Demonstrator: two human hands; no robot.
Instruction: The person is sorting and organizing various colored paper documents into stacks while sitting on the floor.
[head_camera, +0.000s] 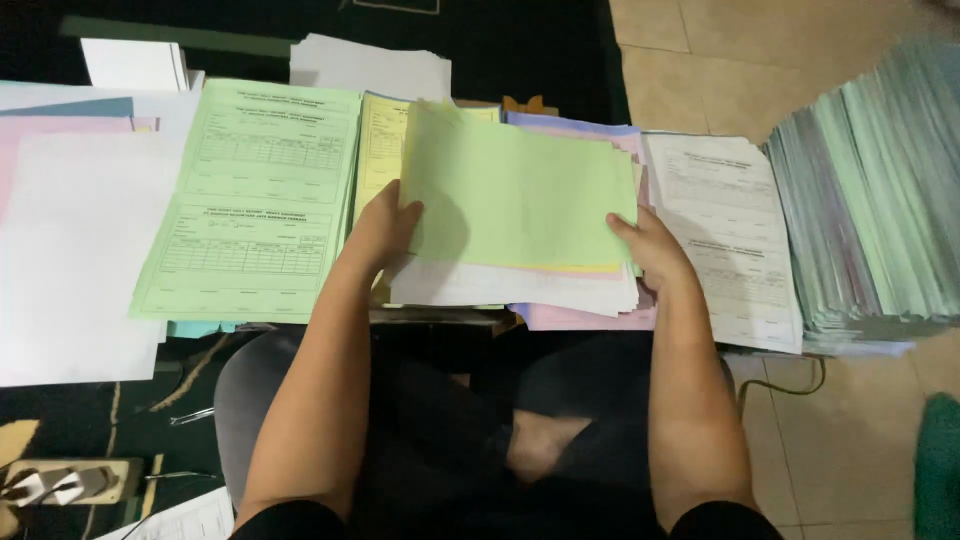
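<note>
green sheet (515, 190) tops the paper stack (520, 285), left hand (385, 230) and right hand (648, 245) fingers clamped on its side edges

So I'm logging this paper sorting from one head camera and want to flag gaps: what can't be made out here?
- Printing on the green form: too small and blurred to read.
- Sheets beneath the light green sheet: covered by it, only their edges show.
- Tall stack of forms: cut off by the right edge, blurred.
- Left hand and right hand: fingertips hidden under the sheets, so their grip is unclear.
- White sheet: cut off by the left edge.
</note>
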